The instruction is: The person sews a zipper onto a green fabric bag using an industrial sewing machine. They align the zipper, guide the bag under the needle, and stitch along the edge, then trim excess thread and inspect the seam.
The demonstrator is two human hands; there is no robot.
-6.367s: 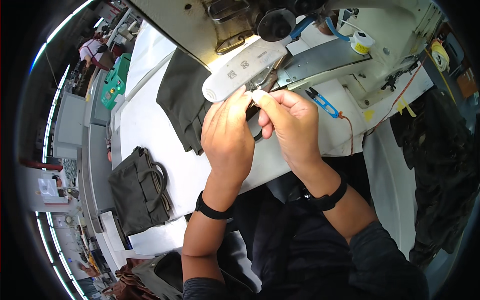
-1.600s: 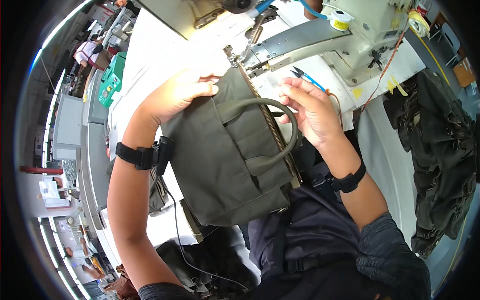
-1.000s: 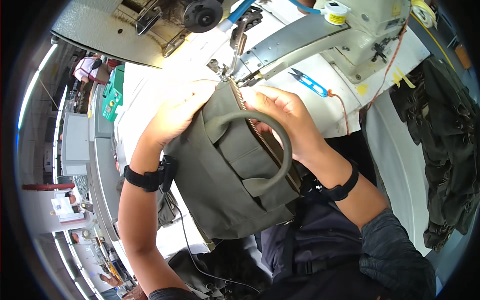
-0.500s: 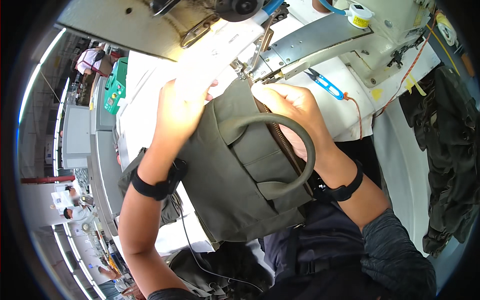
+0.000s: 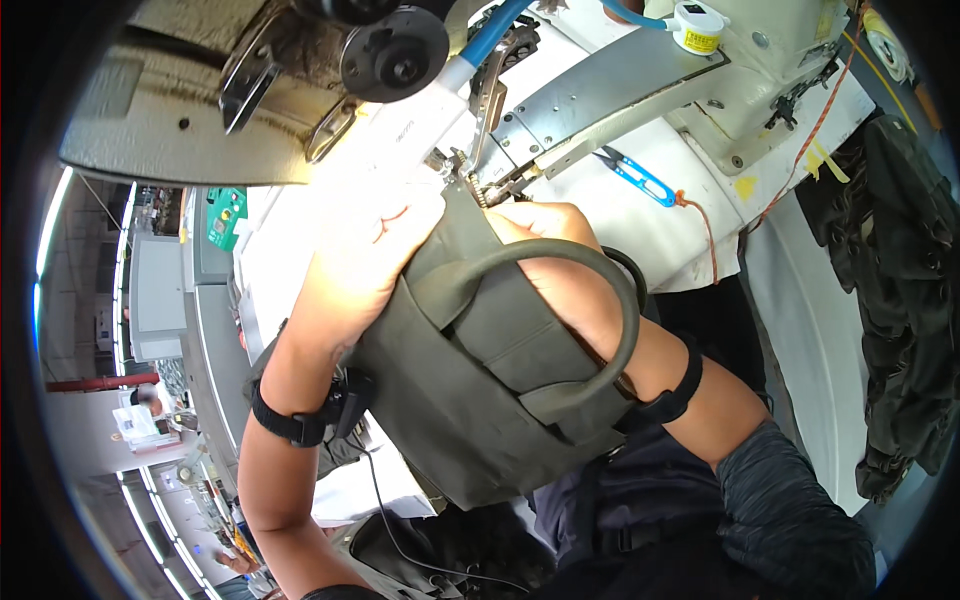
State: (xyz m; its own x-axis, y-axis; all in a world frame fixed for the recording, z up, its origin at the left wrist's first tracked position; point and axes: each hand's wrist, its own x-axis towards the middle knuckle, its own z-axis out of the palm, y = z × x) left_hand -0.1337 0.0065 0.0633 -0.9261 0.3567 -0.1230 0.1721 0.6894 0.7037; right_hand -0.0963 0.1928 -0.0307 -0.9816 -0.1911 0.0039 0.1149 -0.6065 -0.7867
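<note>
An olive fabric bag with looped handles lies under my hands, its top corner at the presser foot of a sewing machine. My left hand, partly washed out by the lamp's glare, grips the bag's upper left with bent fingers. My right hand reaches beneath the near handle loop and holds the edge beside the brass zipper, its fingertips partly hidden.
Blue-handled thread snips lie on the white table to the right. Olive bags hang at the far right. A green case stands at upper left. A cable hangs below the bag.
Over the last second both hands stay on the bag, and the right hand has slid further under the handle. Earlier the bag lay at the left and my fingers pinched near the needle.
</note>
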